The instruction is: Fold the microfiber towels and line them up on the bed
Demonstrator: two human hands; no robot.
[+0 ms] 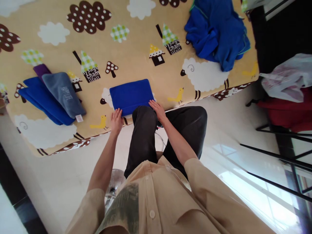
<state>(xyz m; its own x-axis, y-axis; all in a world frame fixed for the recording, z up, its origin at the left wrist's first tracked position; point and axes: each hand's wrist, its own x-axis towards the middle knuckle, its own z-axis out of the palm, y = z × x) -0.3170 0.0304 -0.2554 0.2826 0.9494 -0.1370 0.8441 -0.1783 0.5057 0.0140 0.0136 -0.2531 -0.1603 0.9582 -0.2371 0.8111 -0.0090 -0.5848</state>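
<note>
A blue cloth (133,94), folded into a neat rectangle, lies at the near edge of the patterned table cover. At its near left corner rests my left hand (117,121), fingers stretched out and touching the fabric. My right hand (158,111) lies at the near right corner, its extended fingers on the cloth's edge. Neither hand visibly wraps round the cloth. My knee (145,115) hides part of the near edge.
On the left lie folded blue cloths (46,100), a grey-blue cloth with lettering (60,92) and a purple one (41,70). Crumpled blue cloths (216,32) are heaped at the far right. A plastic bag (287,78) and black rack bars (275,177) stand beyond the table's right edge.
</note>
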